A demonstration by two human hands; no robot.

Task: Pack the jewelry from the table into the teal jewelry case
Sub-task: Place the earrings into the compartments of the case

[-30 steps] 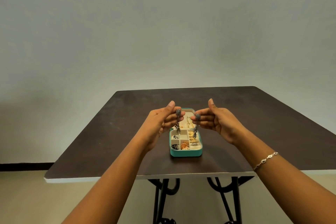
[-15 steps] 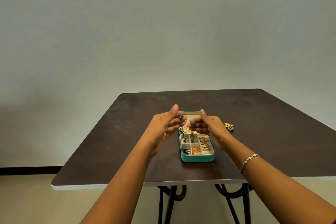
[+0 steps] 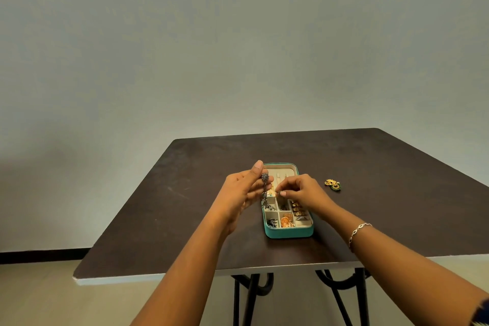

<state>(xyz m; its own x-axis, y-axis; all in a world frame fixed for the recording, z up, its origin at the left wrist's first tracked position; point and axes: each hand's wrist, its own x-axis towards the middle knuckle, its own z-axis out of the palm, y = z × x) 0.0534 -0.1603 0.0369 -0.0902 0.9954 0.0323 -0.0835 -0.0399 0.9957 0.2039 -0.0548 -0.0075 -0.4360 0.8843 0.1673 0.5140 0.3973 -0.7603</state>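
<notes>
Dark table [image 3: 185,193], black legs [image 3: 341,296]; grey wall [image 3: 238,47]; beige floor [image 3: 39,299].

The jewelry case [image 3: 288,233] is teal, the table [image 3: 185,206] dark brown, the earrings [image 3: 333,185] gold-green.

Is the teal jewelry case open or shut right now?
Open: the teal jewelry case lies flat, its cream compartments exposed and holding jewelry.

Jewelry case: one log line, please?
left hand: pinches dark earring | right hand: pinches second earring over teal case | gold-green jewelry: on table
</notes>
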